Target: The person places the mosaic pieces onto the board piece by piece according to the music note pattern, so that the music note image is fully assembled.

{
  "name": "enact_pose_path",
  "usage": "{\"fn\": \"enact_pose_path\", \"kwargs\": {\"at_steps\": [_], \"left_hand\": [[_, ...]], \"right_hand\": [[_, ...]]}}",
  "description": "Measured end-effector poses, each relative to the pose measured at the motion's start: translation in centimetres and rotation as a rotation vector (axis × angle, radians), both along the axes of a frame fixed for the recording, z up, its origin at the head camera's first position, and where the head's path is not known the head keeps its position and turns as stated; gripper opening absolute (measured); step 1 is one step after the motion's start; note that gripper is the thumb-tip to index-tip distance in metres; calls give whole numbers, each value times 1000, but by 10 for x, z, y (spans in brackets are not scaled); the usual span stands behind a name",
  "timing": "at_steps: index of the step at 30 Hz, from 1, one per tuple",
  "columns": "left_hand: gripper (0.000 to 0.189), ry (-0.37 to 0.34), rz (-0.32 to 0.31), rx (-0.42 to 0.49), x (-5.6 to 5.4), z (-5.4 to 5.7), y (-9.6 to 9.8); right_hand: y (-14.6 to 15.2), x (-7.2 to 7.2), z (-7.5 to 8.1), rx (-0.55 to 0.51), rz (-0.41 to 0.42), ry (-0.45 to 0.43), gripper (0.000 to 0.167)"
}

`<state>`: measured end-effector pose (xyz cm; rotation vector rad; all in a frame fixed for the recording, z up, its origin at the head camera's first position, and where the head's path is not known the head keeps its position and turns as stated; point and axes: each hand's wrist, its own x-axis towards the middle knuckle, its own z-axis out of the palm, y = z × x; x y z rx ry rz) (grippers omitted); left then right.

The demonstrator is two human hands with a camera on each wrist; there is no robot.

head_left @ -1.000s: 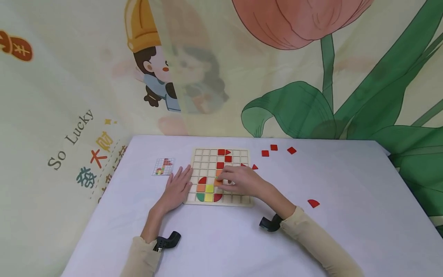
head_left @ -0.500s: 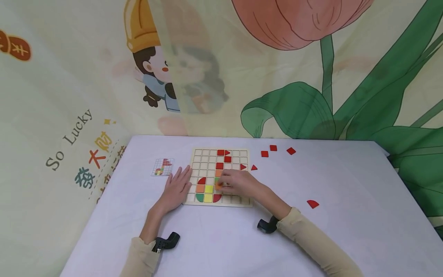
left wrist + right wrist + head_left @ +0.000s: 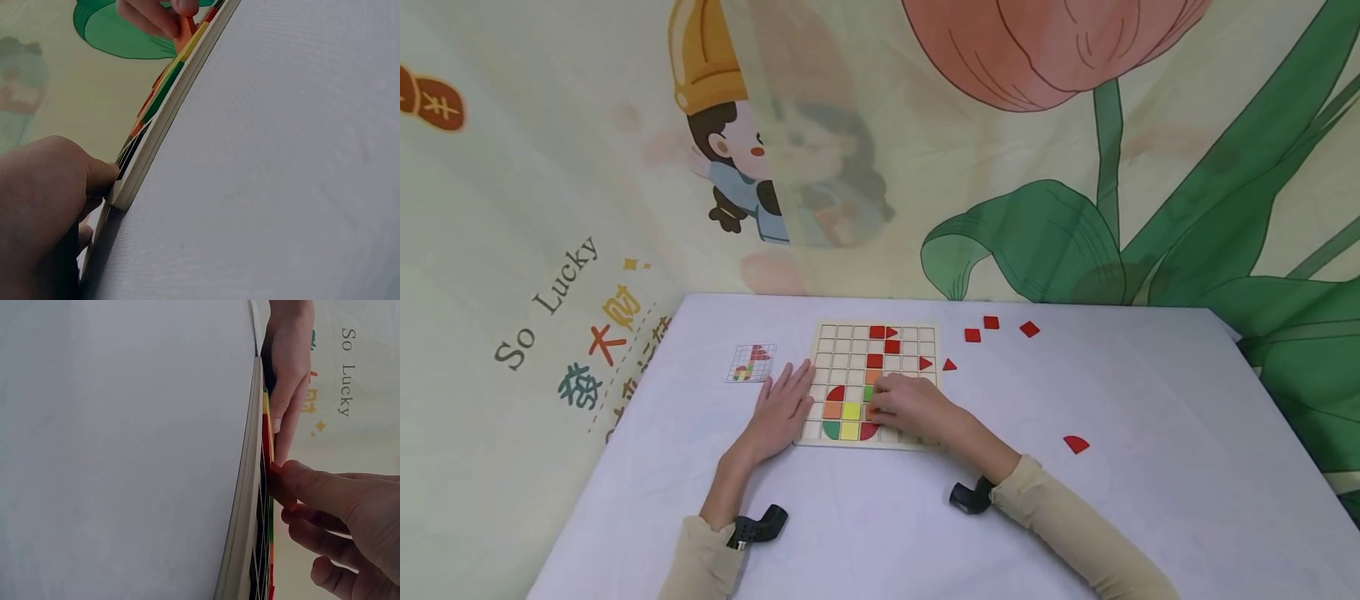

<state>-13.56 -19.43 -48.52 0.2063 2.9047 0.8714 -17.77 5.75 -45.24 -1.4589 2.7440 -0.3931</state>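
My right hand (image 3: 917,407) pinches an orange square tile (image 3: 184,32) between thumb and fingers, tilted against the wooden grid board (image 3: 842,361). In the head view the fingers mostly hide that tile. Along the board's left edge rests my left hand (image 3: 778,417), fingers extended, its thumb touching the rim in the left wrist view. Set in the grid are yellow squares (image 3: 850,411), a green quarter-circle (image 3: 831,430), a red quarter-circle (image 3: 836,393), orange squares, a green piece (image 3: 868,393) partly covered by my fingers, and several red pieces higher up.
A small printed pattern card (image 3: 750,364) lies left of the board. Beyond the board's right side are loose red squares (image 3: 973,335), a red triangle (image 3: 950,365) and a red quarter-circle (image 3: 1077,444). A patterned cloth hangs behind the white table (image 3: 880,517).
My right hand has shifted slightly toward the front of the board with the orange tile, uncovering the green piece. The left hand stays in place.
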Motion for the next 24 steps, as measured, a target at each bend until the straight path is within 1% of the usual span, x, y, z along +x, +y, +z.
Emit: {"fn": "enact_pose_path", "kwargs": {"at_steps": [9,12,15,17,19,22,24], "left_hand": [[56,9,-5,-5,-1,1,0],[56,13,-6,-8,-2,1,0],[56,16,-1,-9,-2,0,0],[57,15,0,-9,-3,-1,0],[57,9,-2,-10,-2,-2,0],[57,0,-3,-10,-1,-2,0],[57,-8,-2,-6,0,-2,1]], "right_hand": [[-6,2,3,-2,-2,-10,10],[-8,3,4,7,-5,-25,10],[-8,4,6,54,-24,-64,16],[-5,4,10,79,-40,-128,21],[2,2,15,78,-60,-166,27],[19,-7,30,3,-111,-217,36],[37,-17,42,-59,-165,-190,41]]}}
